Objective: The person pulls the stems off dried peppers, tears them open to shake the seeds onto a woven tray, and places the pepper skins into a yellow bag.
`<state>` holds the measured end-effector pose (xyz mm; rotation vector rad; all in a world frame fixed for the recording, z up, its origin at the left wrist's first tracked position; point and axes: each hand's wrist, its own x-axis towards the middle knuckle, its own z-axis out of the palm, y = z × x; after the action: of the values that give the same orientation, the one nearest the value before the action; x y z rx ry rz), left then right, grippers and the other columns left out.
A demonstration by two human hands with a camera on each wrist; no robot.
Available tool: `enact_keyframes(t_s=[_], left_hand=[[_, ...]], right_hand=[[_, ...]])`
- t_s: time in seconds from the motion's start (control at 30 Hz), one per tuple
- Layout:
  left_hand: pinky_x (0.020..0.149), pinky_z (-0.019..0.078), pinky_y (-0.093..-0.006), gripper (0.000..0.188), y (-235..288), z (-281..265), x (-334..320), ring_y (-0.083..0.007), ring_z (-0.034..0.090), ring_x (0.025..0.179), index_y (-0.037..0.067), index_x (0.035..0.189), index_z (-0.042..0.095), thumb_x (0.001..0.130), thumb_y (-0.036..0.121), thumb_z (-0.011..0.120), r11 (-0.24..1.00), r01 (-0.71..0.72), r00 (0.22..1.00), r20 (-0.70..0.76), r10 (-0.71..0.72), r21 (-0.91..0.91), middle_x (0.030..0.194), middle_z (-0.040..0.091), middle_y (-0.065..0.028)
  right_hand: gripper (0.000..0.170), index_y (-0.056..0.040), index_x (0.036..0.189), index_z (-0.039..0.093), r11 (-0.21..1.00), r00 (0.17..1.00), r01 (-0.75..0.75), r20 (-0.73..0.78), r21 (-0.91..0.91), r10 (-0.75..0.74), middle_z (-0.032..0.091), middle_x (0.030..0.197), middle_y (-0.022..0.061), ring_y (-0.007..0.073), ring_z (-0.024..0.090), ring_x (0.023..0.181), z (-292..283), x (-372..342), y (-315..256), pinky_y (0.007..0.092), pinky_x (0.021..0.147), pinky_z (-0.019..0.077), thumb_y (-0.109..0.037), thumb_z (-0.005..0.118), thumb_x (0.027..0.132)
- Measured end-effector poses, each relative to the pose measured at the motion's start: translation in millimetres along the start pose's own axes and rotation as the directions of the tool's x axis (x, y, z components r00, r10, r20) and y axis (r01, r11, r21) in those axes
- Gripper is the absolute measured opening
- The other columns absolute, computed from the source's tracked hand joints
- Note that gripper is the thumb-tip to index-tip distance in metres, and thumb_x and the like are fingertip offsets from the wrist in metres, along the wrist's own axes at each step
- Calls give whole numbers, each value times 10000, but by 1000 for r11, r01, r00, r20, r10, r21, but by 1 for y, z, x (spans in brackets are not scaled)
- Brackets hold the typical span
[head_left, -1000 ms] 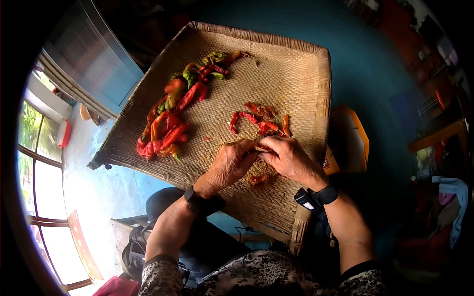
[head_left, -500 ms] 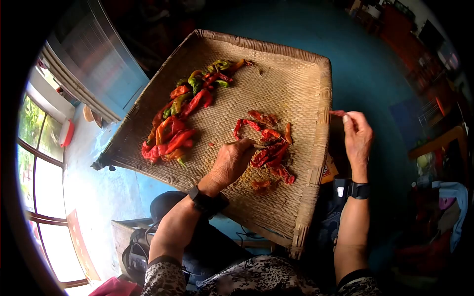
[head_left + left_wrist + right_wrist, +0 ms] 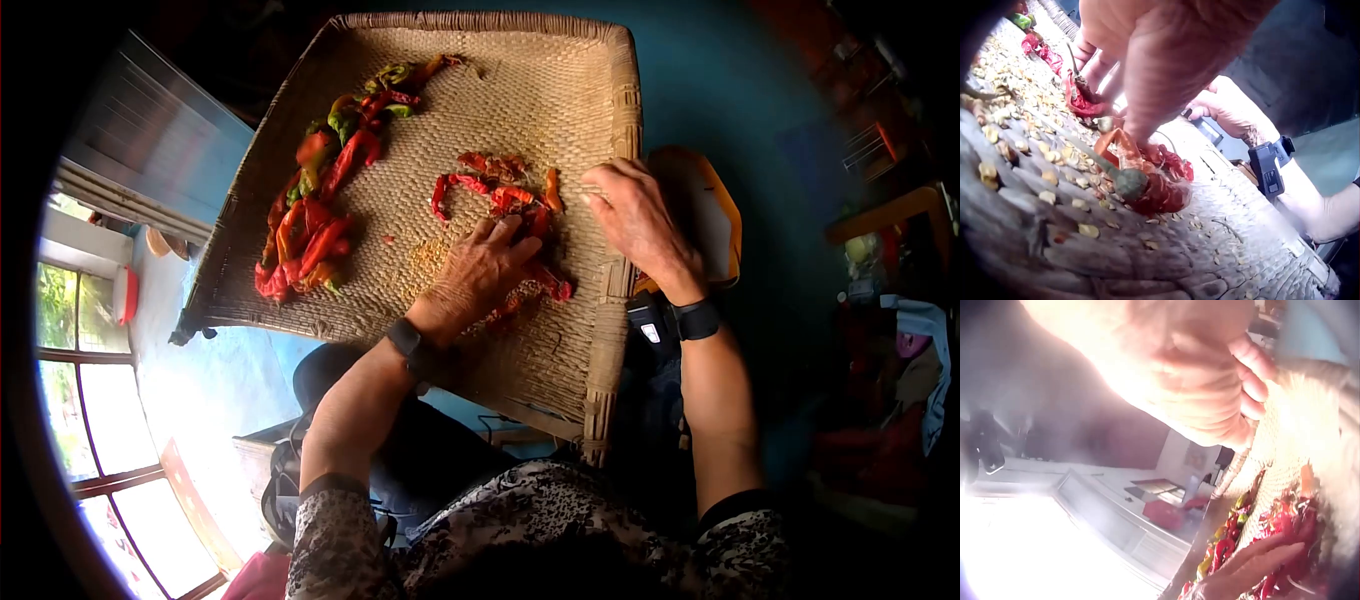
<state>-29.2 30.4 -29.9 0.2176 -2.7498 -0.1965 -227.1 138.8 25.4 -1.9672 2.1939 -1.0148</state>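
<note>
My left hand [image 3: 475, 270] lies over shrivelled red peppers [image 3: 555, 285] in the woven tray, fingers spread and touching them. In the left wrist view, its thumb points down beside a torn red pepper [image 3: 1163, 194] with a grey-green stem end [image 3: 1130, 184]. Pale seeds [image 3: 425, 260] are scattered beside that hand. My right hand [image 3: 640, 220] hovers over the tray's right rim, its fingers loosely bent and nothing visible in them. Past the fingertips stands a small orange pepper [image 3: 553, 190].
A heap of red and green peppers [image 3: 325, 245] runs along the left side of the woven tray [image 3: 530, 90]. Beyond its right rim stands an orange-edged container [image 3: 735, 215]. Windows [image 3: 120, 400] let in bright light at the left.
Both hands worked together over the tray, then the right hand swung out past the right rim pinching a red piece. It is now back over the rim without it; the left fingers have spread onto the peppers.
</note>
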Motion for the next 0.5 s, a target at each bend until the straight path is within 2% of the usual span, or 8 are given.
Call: enact_keyframes(t_s=[0.07, 0.1, 0.17, 0.2, 0.27, 0.37, 0.43, 0.5], left_hand=[[772, 525, -359, 236, -8, 1, -2, -305, 558, 1046, 82, 1067, 590, 849, 172, 612, 995, 99, 984, 151, -96, -11, 1122, 540, -136], [691, 532, -353, 146, -10, -4, -5, -305, 609, 903, 66, 985, 582, 840, 82, 579, 995, 65, 998, 11, -64, -71, 1006, 576, -137], [666, 528, -362, 141, -17, -11, -9, -312, 615, 844, 56, 976, 579, 836, 65, 576, 981, 147, 988, 73, -139, -129, 940, 587, -137], [641, 525, -371, 136, -20, -14, -11, -320, 621, 784, 46, 968, 577, 832, 47, 573, 957, 228, 970, 133, -206, -179, 874, 598, -138], [620, 518, -387, 94, -23, -18, -10, -337, 619, 704, 26, 933, 573, 839, 32, 564, 942, 220, 976, 51, -214, -253, 793, 600, -144], [674, 523, -378, 105, -19, -37, -7, -309, 643, 788, 18, 944, 616, 842, 31, 594, 873, 289, 952, 26, -304, -393, 857, 633, -138], [678, 522, -379, 106, -19, -40, -9, -310, 643, 786, 19, 947, 616, 845, 32, 591, 882, 303, 948, 15, -319, -362, 855, 632, -138], [692, 523, -376, 127, -21, -39, -11, -309, 640, 795, 35, 967, 618, 849, 74, 598, 897, 340, 938, 35, -345, -284, 869, 625, -126]], right_hand=[[112, 12, 911, 547, 1000, 994, -11, 110, 26, 8, 581, 881, 169, 352, 558, 893, 15, -3, 0, 424, 779, 457, -21, 610, 825], [180, -2, 999, 560, 999, 990, 21, 141, 24, -24, 594, 939, 165, 339, 575, 932, 19, -7, -6, 424, 813, 469, -41, 619, 833], [280, -28, 1104, 563, 999, 926, -37, 375, -7, 37, 607, 1024, 153, 328, 579, 1016, 20, -4, -16, 436, 873, 474, -77, 633, 837], [280, -28, 1104, 563, 999, 924, -39, 381, -1, 37, 607, 1024, 153, 328, 579, 1016, 25, -3, -20, 436, 873, 474, -77, 633, 837], [258, -26, 1080, 568, 992, 842, 33, 537, -123, 39, 612, 1022, 135, 319, 557, 1059, 36, -2, -26, 430, 889, 463, -94, 634, 840], [253, -35, 1060, 573, 988, 808, 118, 589, -104, -34, 606, 1001, 153, 337, 566, 1009, 49, 2, -24, 428, 862, 472, -119, 646, 833], [262, -39, 1044, 568, 964, 828, 245, 541, -108, -150, 609, 978, 163, 356, 581, 943, 53, -1, -22, 434, 828, 482, -125, 665, 817], [246, -34, 1022, 562, 966, 808, 224, 578, -131, -109, 611, 977, 158, 348, 588, 936, 58, 2, -24, 433, 812, 486, -121, 665, 816]])
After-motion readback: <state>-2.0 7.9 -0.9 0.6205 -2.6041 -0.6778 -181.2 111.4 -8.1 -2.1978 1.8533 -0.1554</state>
